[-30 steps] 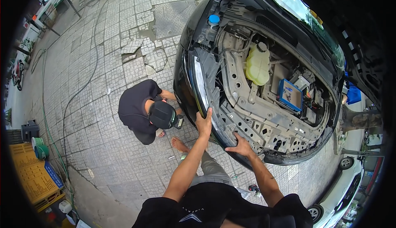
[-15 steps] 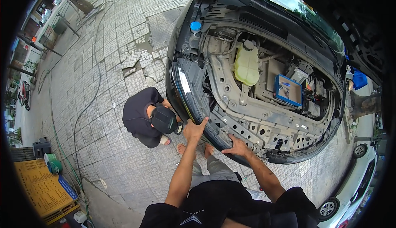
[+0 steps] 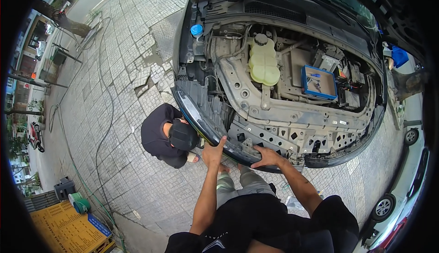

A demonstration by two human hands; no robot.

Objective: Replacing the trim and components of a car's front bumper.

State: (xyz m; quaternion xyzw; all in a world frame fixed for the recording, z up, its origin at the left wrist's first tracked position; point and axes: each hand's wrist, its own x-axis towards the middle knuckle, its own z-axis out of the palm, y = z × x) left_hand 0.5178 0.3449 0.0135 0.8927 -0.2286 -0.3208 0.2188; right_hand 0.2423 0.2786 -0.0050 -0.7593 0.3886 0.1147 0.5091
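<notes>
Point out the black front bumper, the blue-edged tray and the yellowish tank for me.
Black front bumper (image 3: 237, 154), head view: on its upper edge.
Blue-edged tray (image 3: 328, 83), head view: on a bare patch of its floor.
Yellowish tank (image 3: 264, 63), head view: on the middle of its body.

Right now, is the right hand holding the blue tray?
No, the right hand is on the car's black front edge, apart from the blue tray.

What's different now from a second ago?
The camera's view turned, so the open car looks swung counter-clockwise, its blue cap further left. Nothing was grabbed or let go. The left hand and right hand still hold the car's front edge, and the other person still crouches beside it.
</notes>
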